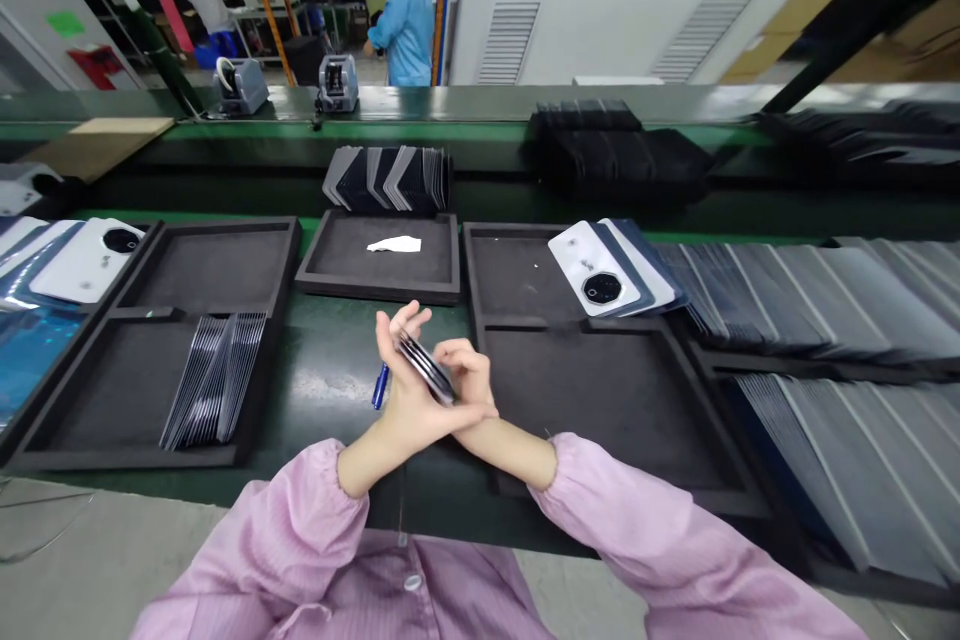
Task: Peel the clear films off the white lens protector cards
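A small stack of thin, dark panels with pale edges [426, 366] is held up in front of me, tilted, its edges facing me. My left hand [405, 388] is closed around the stack from the left, fingers behind it and thumb side toward me. On the right end of the stack, my right hand [471, 382] has its fingers curled against it, and the two wrists cross close together. Which faces the panels have is hidden. A blue pen [381, 386] lies on the green bench [322, 350] just left of my left hand.
A tray [97, 390] at left holds a fanned row of thin panels [214, 380]. White phone back covers [589, 270] lie on the right tray [600, 400]. A scrap of white paper [395, 244] lies in the middle tray [379, 288]. Stacked panels [840, 300] fill the far right.
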Demonstrator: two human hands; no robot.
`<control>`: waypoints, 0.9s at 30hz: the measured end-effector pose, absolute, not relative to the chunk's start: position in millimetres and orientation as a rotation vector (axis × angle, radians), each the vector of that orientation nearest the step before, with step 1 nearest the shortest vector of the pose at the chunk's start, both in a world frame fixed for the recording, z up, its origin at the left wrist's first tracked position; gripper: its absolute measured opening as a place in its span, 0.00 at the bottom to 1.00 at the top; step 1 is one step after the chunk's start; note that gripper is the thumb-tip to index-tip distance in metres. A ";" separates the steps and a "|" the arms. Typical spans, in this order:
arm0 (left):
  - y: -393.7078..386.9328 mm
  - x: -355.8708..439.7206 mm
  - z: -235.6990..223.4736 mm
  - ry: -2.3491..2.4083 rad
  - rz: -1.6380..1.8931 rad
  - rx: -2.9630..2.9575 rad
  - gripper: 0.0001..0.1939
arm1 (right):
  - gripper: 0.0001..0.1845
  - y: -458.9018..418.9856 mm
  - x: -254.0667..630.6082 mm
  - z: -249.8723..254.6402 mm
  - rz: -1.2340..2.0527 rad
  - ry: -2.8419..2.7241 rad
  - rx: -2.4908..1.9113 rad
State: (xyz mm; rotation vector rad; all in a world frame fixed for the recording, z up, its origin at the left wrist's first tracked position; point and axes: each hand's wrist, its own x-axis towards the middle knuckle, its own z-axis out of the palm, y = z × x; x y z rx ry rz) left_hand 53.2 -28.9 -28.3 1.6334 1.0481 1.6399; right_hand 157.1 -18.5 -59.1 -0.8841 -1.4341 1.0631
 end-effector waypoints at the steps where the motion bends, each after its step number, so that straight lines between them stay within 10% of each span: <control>1: -28.5 55.2 -30.4 1.029 1.628 1.653 0.69 | 0.16 -18.5 153.6 -62.1 1.075 -1.437 -0.892; 8: -19.3 43.1 -29.4 0.976 1.801 1.517 0.46 | 0.47 -6.1 171.4 -46.9 1.322 -1.801 -0.718; 12: -11.0 30.0 -26.6 0.947 1.658 1.339 0.35 | 0.48 1.5 185.4 -35.4 1.478 -1.876 -0.798; 19: 1.4 8.1 -29.5 0.871 1.239 1.359 0.60 | 0.47 5.2 187.5 -24.4 1.792 -1.740 -0.917; 27: -5.6 4.4 -12.3 0.806 1.244 1.195 0.50 | 0.56 -11.5 182.1 -16.1 1.835 -1.639 -0.936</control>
